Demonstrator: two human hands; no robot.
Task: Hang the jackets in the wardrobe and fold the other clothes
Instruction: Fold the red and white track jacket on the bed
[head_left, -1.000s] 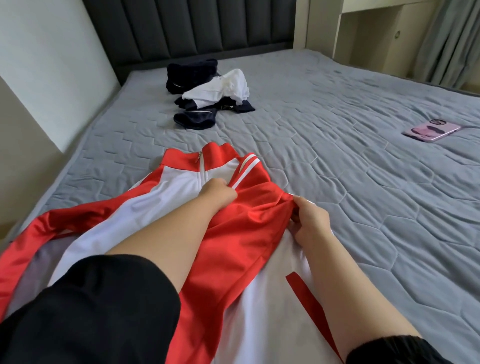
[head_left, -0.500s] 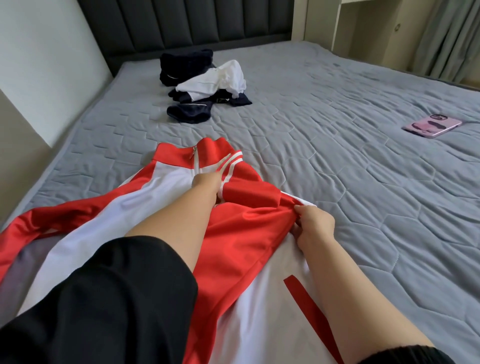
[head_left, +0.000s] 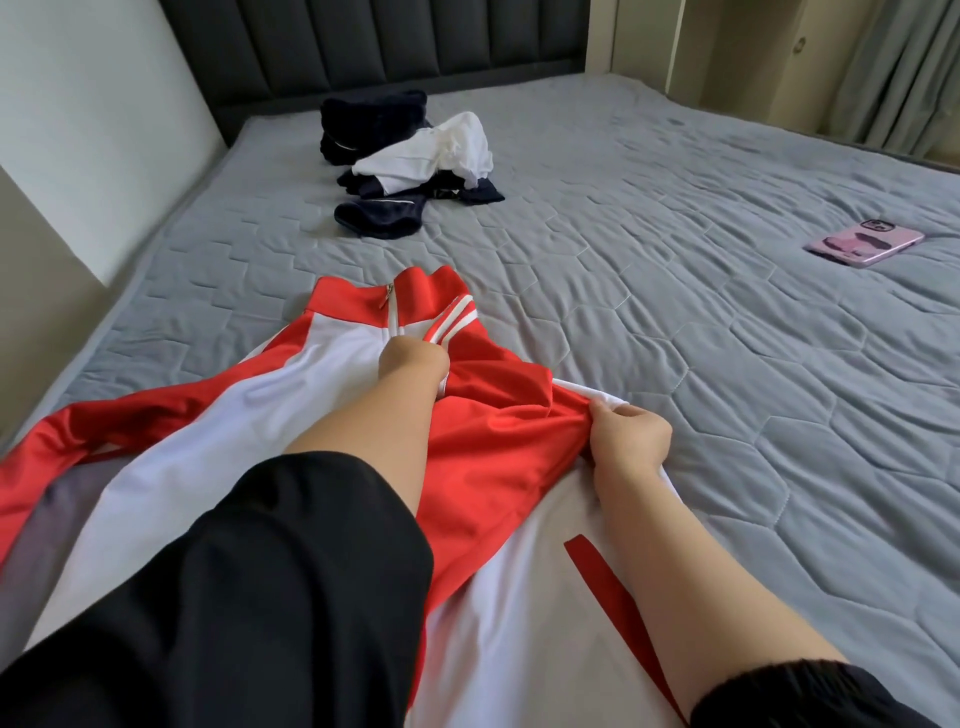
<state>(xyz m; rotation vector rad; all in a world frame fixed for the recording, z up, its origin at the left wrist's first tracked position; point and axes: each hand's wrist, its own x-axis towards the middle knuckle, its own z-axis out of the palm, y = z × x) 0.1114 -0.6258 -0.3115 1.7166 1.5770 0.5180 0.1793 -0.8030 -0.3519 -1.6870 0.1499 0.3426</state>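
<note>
Bed (head_left: 675, 338), grey quilted cover. Red-and-white jacket (head_left: 322, 374), spread flat at the near edge, collar toward the headboard (head_left: 395, 47). Pile of dark and white clothes (head_left: 415, 156), near headboard. Left hand (head_left: 413, 359), curled on the jacket's folded sleeve; right hand (head_left: 629, 439), apart from it, pinching the red side. Pink phone (head_left: 865, 243), far right.

A pink phone (head_left: 865, 242) lies on the grey quilted bed (head_left: 675, 322)

Grey quilted bed (head_left: 675, 338) w/ red-white zip jacket (head_left: 493, 452) at front, navy-white clothes pile (head_left: 410, 161) beyond, pink-cased phone (head_left: 865, 243) at rt.
</note>
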